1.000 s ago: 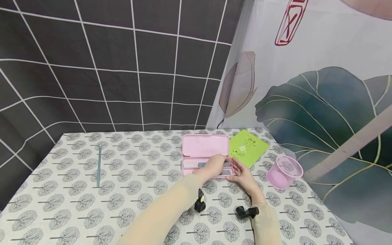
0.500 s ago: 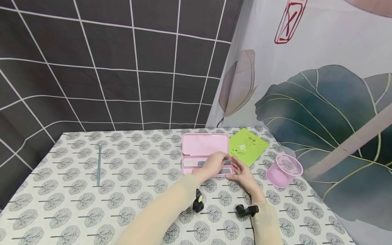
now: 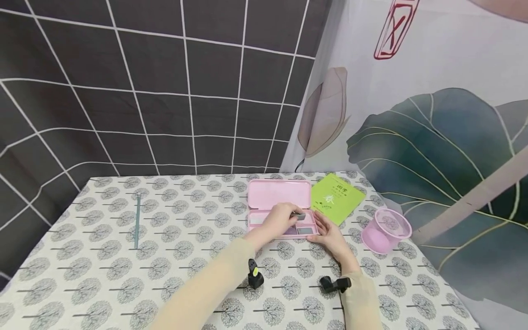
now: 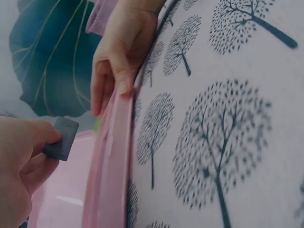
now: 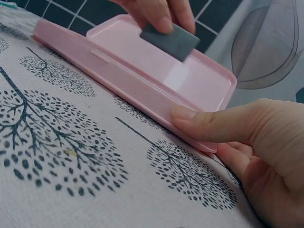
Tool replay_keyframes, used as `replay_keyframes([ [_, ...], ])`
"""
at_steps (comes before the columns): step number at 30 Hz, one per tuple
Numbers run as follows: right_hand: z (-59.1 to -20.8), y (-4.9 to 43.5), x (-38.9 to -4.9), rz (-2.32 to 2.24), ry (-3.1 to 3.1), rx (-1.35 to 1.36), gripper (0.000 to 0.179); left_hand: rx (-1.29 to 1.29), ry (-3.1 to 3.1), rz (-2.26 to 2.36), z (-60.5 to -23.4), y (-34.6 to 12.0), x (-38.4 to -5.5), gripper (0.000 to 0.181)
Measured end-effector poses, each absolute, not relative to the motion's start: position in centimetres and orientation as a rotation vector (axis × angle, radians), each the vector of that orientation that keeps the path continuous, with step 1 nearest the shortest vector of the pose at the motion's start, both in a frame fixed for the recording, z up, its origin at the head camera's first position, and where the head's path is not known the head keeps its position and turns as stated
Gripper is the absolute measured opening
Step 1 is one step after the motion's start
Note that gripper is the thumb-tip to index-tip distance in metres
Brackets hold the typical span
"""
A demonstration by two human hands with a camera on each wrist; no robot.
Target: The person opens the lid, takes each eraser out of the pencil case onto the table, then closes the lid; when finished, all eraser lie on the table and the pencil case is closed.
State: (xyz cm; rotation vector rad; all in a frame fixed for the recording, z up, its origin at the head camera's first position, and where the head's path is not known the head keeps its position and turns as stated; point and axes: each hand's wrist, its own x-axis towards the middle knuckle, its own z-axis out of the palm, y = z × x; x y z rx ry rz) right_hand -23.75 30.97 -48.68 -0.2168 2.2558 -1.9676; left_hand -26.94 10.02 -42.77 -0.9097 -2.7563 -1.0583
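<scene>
A pink pencil case [image 3: 279, 193] lies open on the table, its lid tipped back. My left hand [image 3: 279, 220] pinches a dark grey block eraser [image 4: 61, 138] between thumb and fingers, above the compartments. In the right wrist view, the eraser [image 5: 170, 42] hangs clear of the case's front wall. My right hand [image 3: 332, 239] holds the case's right end, with the thumb [image 5: 199, 121] on its front wall. Another grey block [image 3: 305, 230] sits in the front right compartment, and a white piece [image 3: 256, 220] at the left. My left hand hides part of the inside.
A green booklet [image 3: 338, 198] lies just behind the case's right side. To the right stands a pink cup [image 3: 383, 231]. Far to the left, a blue-grey pencil-like stick [image 3: 137, 222] lies on the tree-patterned cloth [image 3: 181, 275]. A dark grid curtain hangs behind the table.
My left hand has lifted the grey eraser up from the case and drawn back slightly left. My right hand keeps its place on the case's end. The head view has shifted a little.
</scene>
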Motion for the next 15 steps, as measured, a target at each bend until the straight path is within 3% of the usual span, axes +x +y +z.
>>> replay_keyframes([
  [15,-48.6,30.8,-23.8,-1.979,2.248,-0.218,0.097,-0.789,-2.790,-1.163,-42.5,2.1,-27.3,0.023],
])
